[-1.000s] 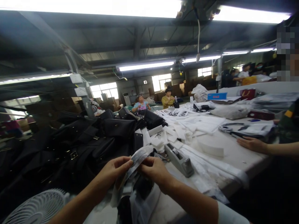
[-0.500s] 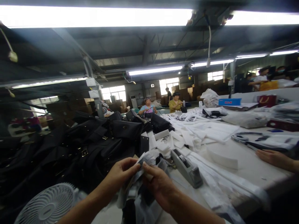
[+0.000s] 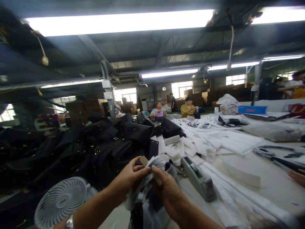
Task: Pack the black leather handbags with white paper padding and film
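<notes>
My left hand (image 3: 133, 175) and my right hand (image 3: 168, 187) meet low in the middle of the head view, thumbs almost touching. Both have their fingers closed on thin whitish wrapping (image 3: 156, 210) that goes around something black, whose kind I cannot make out. A small tan piece, like card (image 3: 144, 160), sticks up by the left fingers. Just right of the right hand stands a grey tape dispenser (image 3: 199, 179). Fingers and wrapping hide part of what is held.
Black bags with metal fittings (image 3: 102, 146) are heaped at the left. A white fan (image 3: 63, 200) stands lower left. White foam pieces (image 3: 183, 144) cover the table's middle. Another person's hand (image 3: 297, 177) lies at the right edge. A blue box (image 3: 252, 109) sits farther back.
The view has turned left, so the surroundings sit farther right. Both hands keep their hold on the wrapping; more of the tan piece shows. The other person's hand is less in view.
</notes>
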